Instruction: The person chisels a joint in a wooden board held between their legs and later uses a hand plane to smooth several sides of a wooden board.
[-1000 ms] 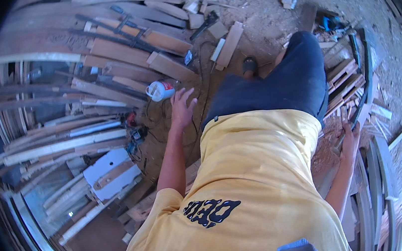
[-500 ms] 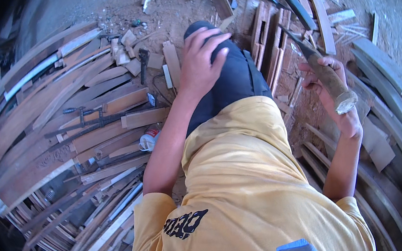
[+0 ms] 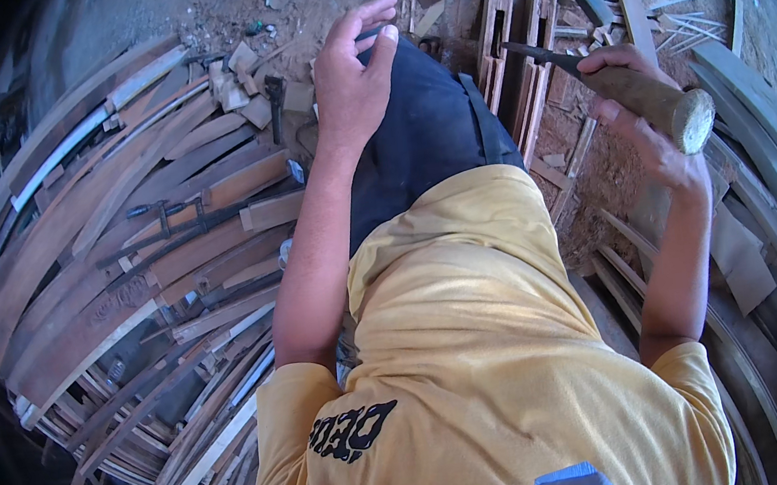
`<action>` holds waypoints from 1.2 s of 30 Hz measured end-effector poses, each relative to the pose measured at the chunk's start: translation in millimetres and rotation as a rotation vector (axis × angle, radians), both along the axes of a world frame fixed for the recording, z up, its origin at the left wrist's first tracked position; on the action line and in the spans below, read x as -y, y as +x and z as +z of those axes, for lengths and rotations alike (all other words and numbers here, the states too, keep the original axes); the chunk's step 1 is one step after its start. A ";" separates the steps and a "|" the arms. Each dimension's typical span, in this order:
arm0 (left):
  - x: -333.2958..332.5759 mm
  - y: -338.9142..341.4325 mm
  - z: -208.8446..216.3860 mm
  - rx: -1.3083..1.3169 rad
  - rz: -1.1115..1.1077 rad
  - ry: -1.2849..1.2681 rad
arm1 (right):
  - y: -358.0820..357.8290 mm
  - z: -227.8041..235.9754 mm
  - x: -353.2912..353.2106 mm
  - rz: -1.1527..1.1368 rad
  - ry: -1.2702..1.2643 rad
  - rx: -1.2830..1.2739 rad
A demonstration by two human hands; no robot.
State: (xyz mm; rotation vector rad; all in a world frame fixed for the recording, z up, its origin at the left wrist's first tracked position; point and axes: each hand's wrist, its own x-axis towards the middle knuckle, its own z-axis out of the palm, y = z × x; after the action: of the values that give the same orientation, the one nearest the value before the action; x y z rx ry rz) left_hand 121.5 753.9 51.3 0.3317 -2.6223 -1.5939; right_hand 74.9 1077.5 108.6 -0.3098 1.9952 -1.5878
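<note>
From my remote feed, my right hand [image 3: 661,159] is wrapped round the chisel [image 3: 627,95], whose long axis runs ahead-left from that grip toward slotted wood [image 3: 490,46]; contact I can't tell. My left hand [image 3: 351,82], fingers loosely spread, hangs well leftward.

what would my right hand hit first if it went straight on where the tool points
Likely the slotted wood: the tool in your right hand points its tip there, though how far above it hangs is unclear.
</note>
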 end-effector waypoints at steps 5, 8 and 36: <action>-1.5 8.7 -0.5 0.003 -0.022 0.016 | -18.0 5.9 6.1 0.185 0.034 -0.017; -6.6 7.1 5.8 -0.011 -0.036 0.012 | -25.7 8.5 14.7 0.283 0.161 -0.099; -81.7 -23.9 19.6 -0.435 -0.737 0.003 | 32.0 -237.7 86.4 -0.038 -0.092 -0.560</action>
State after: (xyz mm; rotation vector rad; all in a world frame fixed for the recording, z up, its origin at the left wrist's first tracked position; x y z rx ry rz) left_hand 97.7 835.6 70.9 -0.9757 -2.4963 -1.5623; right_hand 106.9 991.2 -129.1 -0.8338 2.3416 -1.7553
